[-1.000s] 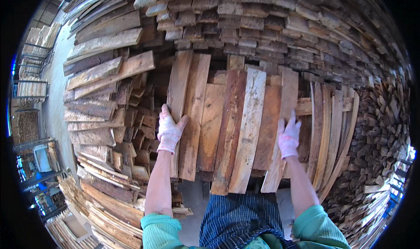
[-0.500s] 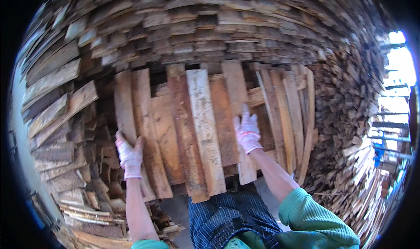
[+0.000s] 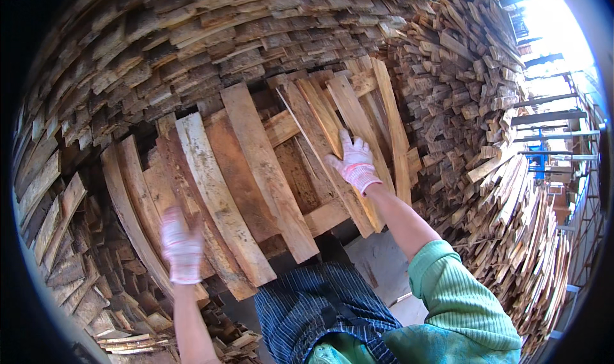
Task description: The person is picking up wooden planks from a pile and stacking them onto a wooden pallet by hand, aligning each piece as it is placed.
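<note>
no packages, no labels, no signs, no screens anywhere in view

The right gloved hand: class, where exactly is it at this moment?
In the head view, the right gloved hand lies right of centre, flat on the slanted wooden boards, beside the stacked timber wall.

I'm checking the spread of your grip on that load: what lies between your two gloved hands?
In the head view, wooden planks laid side by side fill the stretch between the left hand and the right hand; no bare gap shows.
</note>
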Motion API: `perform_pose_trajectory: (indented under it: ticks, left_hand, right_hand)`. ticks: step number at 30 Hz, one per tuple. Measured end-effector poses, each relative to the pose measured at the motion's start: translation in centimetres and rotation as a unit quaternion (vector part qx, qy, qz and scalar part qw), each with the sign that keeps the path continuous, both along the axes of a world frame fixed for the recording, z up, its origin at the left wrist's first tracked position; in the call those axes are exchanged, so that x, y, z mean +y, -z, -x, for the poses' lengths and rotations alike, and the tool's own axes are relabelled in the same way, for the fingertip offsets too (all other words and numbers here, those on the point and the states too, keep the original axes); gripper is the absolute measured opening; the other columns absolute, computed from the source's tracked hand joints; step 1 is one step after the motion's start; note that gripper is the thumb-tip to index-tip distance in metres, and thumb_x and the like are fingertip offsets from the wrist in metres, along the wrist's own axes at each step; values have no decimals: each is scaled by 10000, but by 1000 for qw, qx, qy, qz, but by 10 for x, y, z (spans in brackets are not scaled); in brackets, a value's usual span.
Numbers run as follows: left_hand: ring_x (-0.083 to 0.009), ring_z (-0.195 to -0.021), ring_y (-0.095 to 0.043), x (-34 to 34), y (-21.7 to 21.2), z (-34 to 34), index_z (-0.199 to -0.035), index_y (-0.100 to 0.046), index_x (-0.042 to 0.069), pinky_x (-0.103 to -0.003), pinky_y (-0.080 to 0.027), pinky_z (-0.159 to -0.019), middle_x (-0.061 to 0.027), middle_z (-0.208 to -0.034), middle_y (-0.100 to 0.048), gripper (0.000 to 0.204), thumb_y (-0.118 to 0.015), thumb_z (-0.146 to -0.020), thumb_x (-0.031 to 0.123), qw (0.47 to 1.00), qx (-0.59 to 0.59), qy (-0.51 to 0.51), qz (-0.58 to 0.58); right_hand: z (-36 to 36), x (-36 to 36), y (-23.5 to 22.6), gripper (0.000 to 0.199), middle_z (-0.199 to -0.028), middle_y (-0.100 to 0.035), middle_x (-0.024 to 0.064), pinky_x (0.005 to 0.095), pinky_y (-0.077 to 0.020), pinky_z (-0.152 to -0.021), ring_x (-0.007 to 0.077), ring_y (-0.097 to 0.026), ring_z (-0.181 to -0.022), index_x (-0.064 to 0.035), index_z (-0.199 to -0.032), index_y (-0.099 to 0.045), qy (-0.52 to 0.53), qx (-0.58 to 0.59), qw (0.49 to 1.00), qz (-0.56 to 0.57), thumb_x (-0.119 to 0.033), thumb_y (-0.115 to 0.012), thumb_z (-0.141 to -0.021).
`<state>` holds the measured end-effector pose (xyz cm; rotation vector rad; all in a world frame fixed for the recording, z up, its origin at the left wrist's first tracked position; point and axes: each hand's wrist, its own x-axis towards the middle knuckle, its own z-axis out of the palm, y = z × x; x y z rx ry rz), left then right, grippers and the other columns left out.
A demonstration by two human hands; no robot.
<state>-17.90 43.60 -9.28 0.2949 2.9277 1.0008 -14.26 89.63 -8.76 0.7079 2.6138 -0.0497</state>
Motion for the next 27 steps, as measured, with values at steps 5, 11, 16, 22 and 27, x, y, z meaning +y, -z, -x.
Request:
perform_pose_trajectory:
  ticks: [5, 11, 16, 22, 27]
  left_hand:
    - [-406, -1245, -465, 114, 19, -22, -1451, -457, 92, -573, -386, -1057, -218, -1321, -491, 666, -700, -897, 368, 977, 47, 19, 206]
    - [-456, -1305, -411, 136, 48, -33, -1456, -431, 52, -625, -309, -1105, -240, -1390, -444, 681, -642, -914, 407, 959, 138, 10, 247]
    - [-488, -1332, -405, 141, 64, -40, -1500, -406, 63, -668, -329, -1087, -249, -1431, -440, 684, -591, -947, 420, 947, 93, -8, 308]
    - [-480, -1334, -401, 132, 67, -39, -1499, -405, 65, -648, -315, -1103, -239, -1440, -436, 669, -594, -940, 382, 945, 133, -8, 297]
    - [-494, -1317, -408, 145, 63, -39, -1491, -406, 49, -672, -302, -1097, -262, -1443, -433, 686, -603, -928, 389, 950, 130, 8, 285]
  right_hand:
    - [26, -16, -33, 895, -1452, -450, 282, 518, -365, -1154, 474, -416, -1381, -231, -1606, -298, 21, -4, 993, 118, -528, -713, -871]
    - [9, -24, 1, 848, -1309, -527, 275, 453, -526, -971, 430, -600, -1138, -266, -1584, -343, 22, 67, 986, 151, -439, -743, -857]
    - [10, -101, -8, 808, -1150, -558, 285, 513, -538, -867, 433, -619, -1007, -210, -1536, -391, 1, 131, 957, 258, -347, -777, -839]
    - [5, -43, -63, 787, -1136, -555, 243, 510, -551, -872, 387, -633, -985, -239, -1527, -390, 48, 55, 963, 261, -348, -778, -851]
    - [-31, 80, -2, 878, -1402, -468, 291, 494, -479, -1014, 443, -541, -1246, -273, -1595, -309, 11, 134, 991, 13, -366, -770, -853]
